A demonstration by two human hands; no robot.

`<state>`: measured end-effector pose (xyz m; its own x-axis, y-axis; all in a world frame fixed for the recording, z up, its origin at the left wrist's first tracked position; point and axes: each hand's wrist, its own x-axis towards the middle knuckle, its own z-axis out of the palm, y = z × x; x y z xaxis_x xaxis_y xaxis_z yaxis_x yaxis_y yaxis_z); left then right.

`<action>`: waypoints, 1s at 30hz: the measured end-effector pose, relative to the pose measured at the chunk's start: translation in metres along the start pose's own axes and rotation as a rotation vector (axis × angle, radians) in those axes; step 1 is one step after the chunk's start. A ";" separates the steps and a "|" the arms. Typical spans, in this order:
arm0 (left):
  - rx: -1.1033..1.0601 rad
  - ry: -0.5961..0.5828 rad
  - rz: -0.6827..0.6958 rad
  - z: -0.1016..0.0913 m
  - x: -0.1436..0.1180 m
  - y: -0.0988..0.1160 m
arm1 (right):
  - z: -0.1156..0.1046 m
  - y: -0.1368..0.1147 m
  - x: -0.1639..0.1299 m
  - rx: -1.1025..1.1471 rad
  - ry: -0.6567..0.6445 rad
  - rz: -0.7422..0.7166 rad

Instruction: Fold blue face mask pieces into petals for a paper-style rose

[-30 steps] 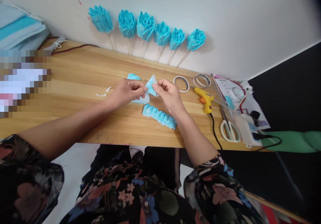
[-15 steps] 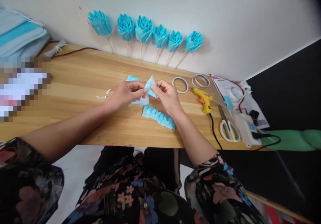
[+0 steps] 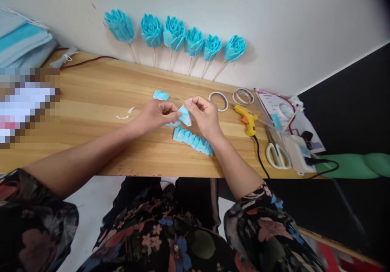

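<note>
Six blue paper flowers on sticks lean against the white wall across the upper middle; two tape rings lie right of centre on the wooden table; a yellow glue gun sits just beside them; white-handled scissors lie further right; blue fabric is piled at upper left.

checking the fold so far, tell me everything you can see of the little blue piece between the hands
The blue piece is small, pale blue and thin, like paper or light fabric, folded to a rough triangle with its point turned down. It is held just above the wooden table, pinched between the left hand and right hand. Its underside is hidden.
</note>
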<state>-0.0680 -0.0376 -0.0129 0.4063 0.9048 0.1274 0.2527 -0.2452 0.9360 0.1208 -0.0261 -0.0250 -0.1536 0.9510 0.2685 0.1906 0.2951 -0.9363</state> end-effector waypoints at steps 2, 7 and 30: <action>-0.009 0.002 -0.006 -0.001 0.001 0.000 | -0.002 0.000 0.001 0.001 -0.009 -0.009; 0.020 0.046 -0.038 -0.003 0.001 0.003 | -0.009 -0.006 0.002 0.037 -0.144 0.032; 0.026 0.034 -0.034 -0.006 0.002 0.001 | -0.004 0.003 0.002 0.023 -0.173 0.041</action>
<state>-0.0721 -0.0336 -0.0097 0.3671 0.9240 0.1071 0.2885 -0.2226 0.9313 0.1249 -0.0229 -0.0260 -0.3109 0.9315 0.1890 0.1780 0.2524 -0.9511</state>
